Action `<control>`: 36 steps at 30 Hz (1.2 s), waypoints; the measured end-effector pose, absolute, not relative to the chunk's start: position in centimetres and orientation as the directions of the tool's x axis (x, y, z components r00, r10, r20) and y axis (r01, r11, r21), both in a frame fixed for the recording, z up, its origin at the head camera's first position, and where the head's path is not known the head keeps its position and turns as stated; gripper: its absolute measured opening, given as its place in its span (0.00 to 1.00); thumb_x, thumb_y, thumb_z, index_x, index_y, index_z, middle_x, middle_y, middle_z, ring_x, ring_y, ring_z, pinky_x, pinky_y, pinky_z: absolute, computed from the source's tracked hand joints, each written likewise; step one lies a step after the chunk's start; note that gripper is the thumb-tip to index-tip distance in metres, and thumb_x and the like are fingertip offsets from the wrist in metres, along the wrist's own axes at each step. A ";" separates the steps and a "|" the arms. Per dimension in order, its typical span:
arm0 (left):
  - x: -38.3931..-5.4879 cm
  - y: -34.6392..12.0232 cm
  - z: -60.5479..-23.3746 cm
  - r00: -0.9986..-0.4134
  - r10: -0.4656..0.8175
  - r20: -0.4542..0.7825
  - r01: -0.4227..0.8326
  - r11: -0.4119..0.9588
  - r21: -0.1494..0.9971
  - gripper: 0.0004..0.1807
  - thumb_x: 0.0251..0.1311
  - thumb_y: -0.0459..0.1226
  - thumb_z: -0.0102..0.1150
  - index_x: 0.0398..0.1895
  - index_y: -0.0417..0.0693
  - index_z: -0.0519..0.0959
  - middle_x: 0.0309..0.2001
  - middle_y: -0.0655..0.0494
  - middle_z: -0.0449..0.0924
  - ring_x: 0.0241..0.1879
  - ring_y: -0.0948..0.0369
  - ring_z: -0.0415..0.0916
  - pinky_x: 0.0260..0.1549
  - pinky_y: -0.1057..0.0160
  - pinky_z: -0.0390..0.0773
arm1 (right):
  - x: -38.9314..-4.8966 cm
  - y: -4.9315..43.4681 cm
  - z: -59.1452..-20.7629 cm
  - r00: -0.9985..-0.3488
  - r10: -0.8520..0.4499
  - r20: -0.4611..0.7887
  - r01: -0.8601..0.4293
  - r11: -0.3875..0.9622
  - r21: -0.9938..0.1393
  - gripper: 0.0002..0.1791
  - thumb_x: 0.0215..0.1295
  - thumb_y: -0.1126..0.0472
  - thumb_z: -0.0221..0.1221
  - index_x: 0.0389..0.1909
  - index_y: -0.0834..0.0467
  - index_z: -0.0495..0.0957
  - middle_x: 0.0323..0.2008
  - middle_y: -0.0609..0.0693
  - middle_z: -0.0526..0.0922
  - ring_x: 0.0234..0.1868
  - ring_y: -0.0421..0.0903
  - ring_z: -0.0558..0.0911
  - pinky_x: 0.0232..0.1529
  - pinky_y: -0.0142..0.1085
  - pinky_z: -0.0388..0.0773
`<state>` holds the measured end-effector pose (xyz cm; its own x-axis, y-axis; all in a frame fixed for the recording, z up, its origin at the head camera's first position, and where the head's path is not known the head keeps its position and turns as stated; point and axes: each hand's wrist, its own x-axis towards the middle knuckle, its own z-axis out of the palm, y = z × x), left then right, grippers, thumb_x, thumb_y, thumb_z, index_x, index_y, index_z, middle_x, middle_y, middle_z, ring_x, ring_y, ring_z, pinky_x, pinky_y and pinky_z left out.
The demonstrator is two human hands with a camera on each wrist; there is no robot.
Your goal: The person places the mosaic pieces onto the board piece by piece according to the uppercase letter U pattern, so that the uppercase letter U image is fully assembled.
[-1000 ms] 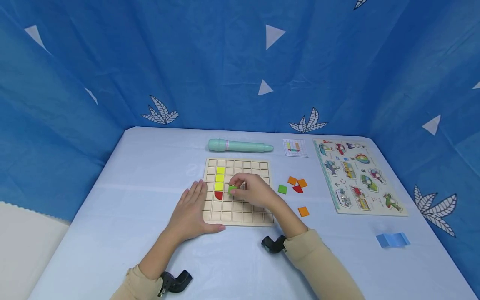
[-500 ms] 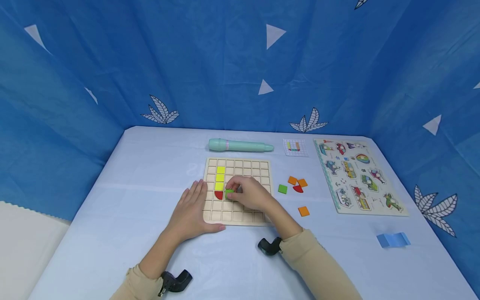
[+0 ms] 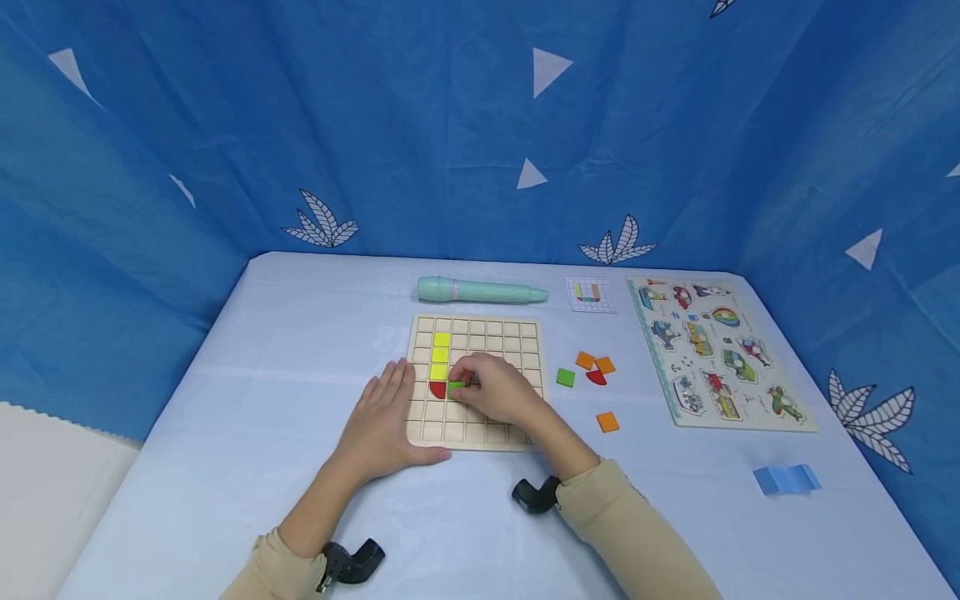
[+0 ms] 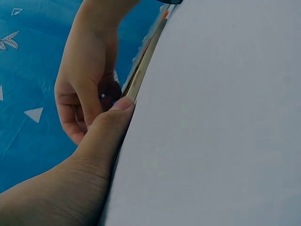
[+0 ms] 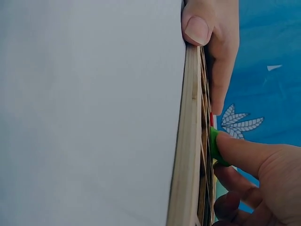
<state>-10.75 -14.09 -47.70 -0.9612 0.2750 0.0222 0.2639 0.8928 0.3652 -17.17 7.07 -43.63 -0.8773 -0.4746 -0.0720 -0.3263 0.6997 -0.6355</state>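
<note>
A wooden grid board (image 3: 480,435) lies on the table, with a column of yellow square tiles (image 3: 440,356) and a red quarter-round tile (image 3: 437,390) below them in its cells. My right hand (image 3: 498,390) pinches a green square tile (image 3: 455,388) between thumb and fingers, at the cell just right of the red tile. In the right wrist view the green tile (image 5: 216,147) is tilted, its lower edge at the grid. My left hand (image 3: 378,425) rests with straight fingers along the board's left edge, thumb (image 4: 123,103) against its near edge.
Right of the board lie a green tile (image 3: 566,378), several orange tiles (image 3: 607,422) and a red quarter-round tile (image 3: 596,377). Behind are a mint-green microphone-shaped tube (image 3: 480,291) and a pattern card (image 3: 591,295). A picture puzzle board (image 3: 720,358) and folded blue paper (image 3: 787,480) sit further right.
My right hand has moved slightly left and toward me with the green tile, bringing it down beside the red tile. The left hand has stayed in place.
</note>
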 end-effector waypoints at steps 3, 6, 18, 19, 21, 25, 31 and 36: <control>-10.8 -14.1 -47.7 -0.961 0.277 0.025 0.267 0.893 0.362 0.78 0.33 0.84 0.52 0.79 0.39 0.45 0.81 0.45 0.40 0.81 0.49 0.37 0.77 0.44 0.44 | -17.1 7.0 -43.6 -0.881 -0.469 -0.064 -0.331 0.708 -0.623 0.07 0.61 0.56 0.69 0.38 0.45 0.82 0.34 0.38 0.78 0.37 0.39 0.77 0.41 0.33 0.76; -10.7 -14.1 -47.7 -0.961 0.276 0.027 0.266 0.893 0.362 0.78 0.33 0.83 0.53 0.79 0.39 0.45 0.81 0.45 0.40 0.81 0.49 0.37 0.77 0.43 0.44 | -17.1 7.0 -43.5 -0.883 -0.465 -0.064 -0.332 0.717 -0.613 0.07 0.61 0.55 0.69 0.39 0.46 0.83 0.36 0.37 0.78 0.38 0.38 0.77 0.43 0.33 0.76; -10.8 -14.1 -47.8 -0.962 0.272 0.031 0.265 0.897 0.354 0.78 0.33 0.84 0.51 0.79 0.39 0.45 0.81 0.46 0.40 0.81 0.49 0.36 0.77 0.43 0.45 | -17.1 7.0 -43.4 -0.880 -0.472 -0.053 -0.350 0.721 -0.597 0.08 0.60 0.55 0.69 0.41 0.47 0.86 0.37 0.37 0.81 0.39 0.37 0.78 0.44 0.33 0.76; -10.8 -14.1 -47.8 -0.962 0.272 0.030 0.264 0.897 0.355 0.78 0.33 0.84 0.51 0.79 0.39 0.45 0.81 0.46 0.40 0.81 0.49 0.36 0.77 0.43 0.45 | -17.2 7.0 -43.4 -0.881 -0.471 -0.053 -0.350 0.722 -0.596 0.08 0.60 0.55 0.70 0.41 0.47 0.87 0.37 0.37 0.81 0.39 0.37 0.78 0.44 0.33 0.76; -10.8 -14.1 -47.8 -0.962 0.271 0.029 0.263 0.896 0.357 0.78 0.33 0.84 0.51 0.79 0.39 0.45 0.81 0.46 0.40 0.81 0.49 0.36 0.77 0.43 0.45 | -17.2 7.0 -43.4 -0.881 -0.469 -0.054 -0.351 0.726 -0.592 0.08 0.60 0.55 0.70 0.41 0.47 0.87 0.38 0.37 0.81 0.39 0.37 0.78 0.45 0.33 0.76; -10.8 -14.1 -47.8 -0.962 0.270 0.026 0.261 0.896 0.359 0.79 0.33 0.84 0.52 0.79 0.39 0.45 0.81 0.46 0.40 0.81 0.49 0.36 0.77 0.43 0.44 | -17.2 7.1 -43.4 -0.884 -0.465 -0.053 -0.352 0.735 -0.579 0.08 0.60 0.54 0.70 0.40 0.47 0.88 0.38 0.37 0.83 0.41 0.36 0.79 0.45 0.33 0.76; -10.8 -14.0 -47.9 -0.963 0.267 0.027 0.258 0.894 0.367 0.79 0.32 0.83 0.53 0.79 0.39 0.45 0.81 0.45 0.41 0.81 0.49 0.36 0.77 0.43 0.45 | -17.2 7.3 -43.3 -0.882 -0.468 -0.050 -0.362 0.742 -0.564 0.05 0.60 0.55 0.69 0.37 0.46 0.90 0.37 0.36 0.83 0.39 0.36 0.79 0.43 0.33 0.77; -10.8 -13.9 -47.8 -0.964 0.263 0.028 0.254 0.894 0.370 0.78 0.33 0.83 0.54 0.79 0.39 0.45 0.81 0.45 0.41 0.81 0.49 0.36 0.77 0.43 0.45 | -16.9 8.0 -42.9 -0.887 -0.458 -0.058 -0.343 0.738 -0.581 0.08 0.62 0.53 0.68 0.41 0.45 0.88 0.37 0.36 0.82 0.39 0.37 0.78 0.44 0.35 0.77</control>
<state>-10.77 -13.95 -47.84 -0.9645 0.2628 0.0276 0.2541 0.8937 0.3697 -16.88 7.98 -42.91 -0.8871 -0.4579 -0.0577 -0.3434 0.7383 -0.5805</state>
